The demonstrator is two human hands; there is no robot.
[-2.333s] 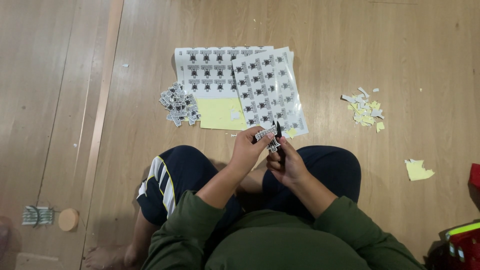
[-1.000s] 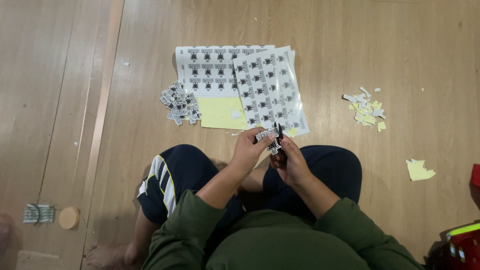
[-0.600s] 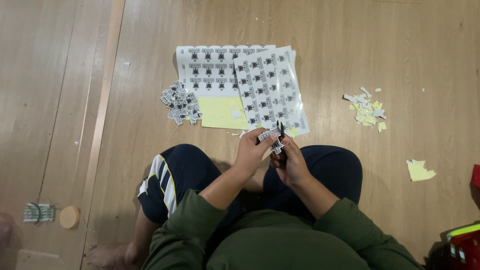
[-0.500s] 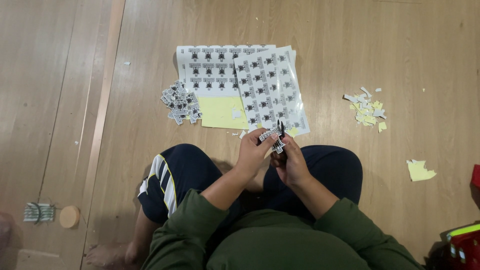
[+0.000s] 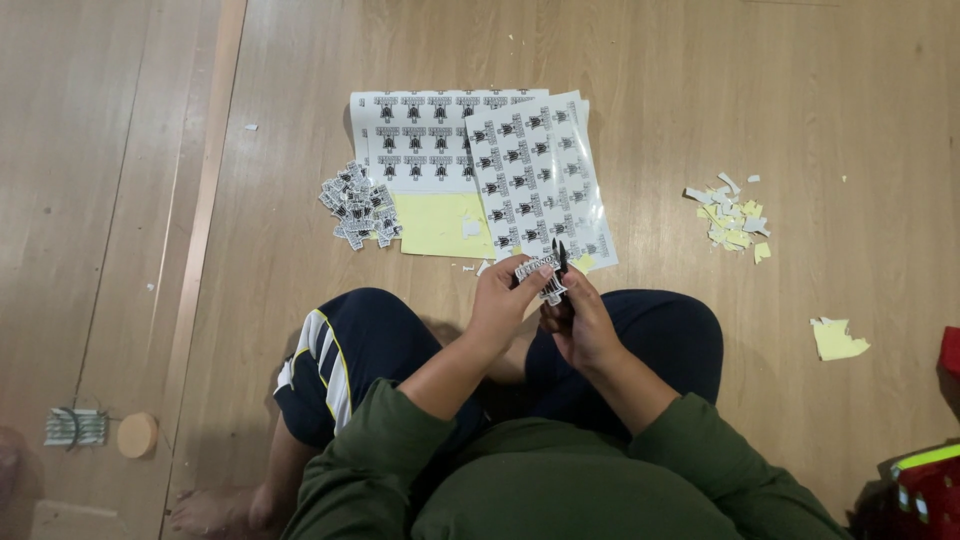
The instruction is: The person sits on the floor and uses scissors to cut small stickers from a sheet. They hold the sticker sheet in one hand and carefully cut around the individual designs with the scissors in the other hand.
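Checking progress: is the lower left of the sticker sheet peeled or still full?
Peeled: the sticker sheet shows bare yellow backing there; printed rows remain above.

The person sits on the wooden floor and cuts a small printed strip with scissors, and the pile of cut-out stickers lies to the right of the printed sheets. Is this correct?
Not quite. In the head view, the pile of small cut-out black-and-white stickers lies to the left of the printed sheets. The rest holds: left hand holds the strip, right hand the black scissors.

Sticker sheets ahead; bare floor leftward.
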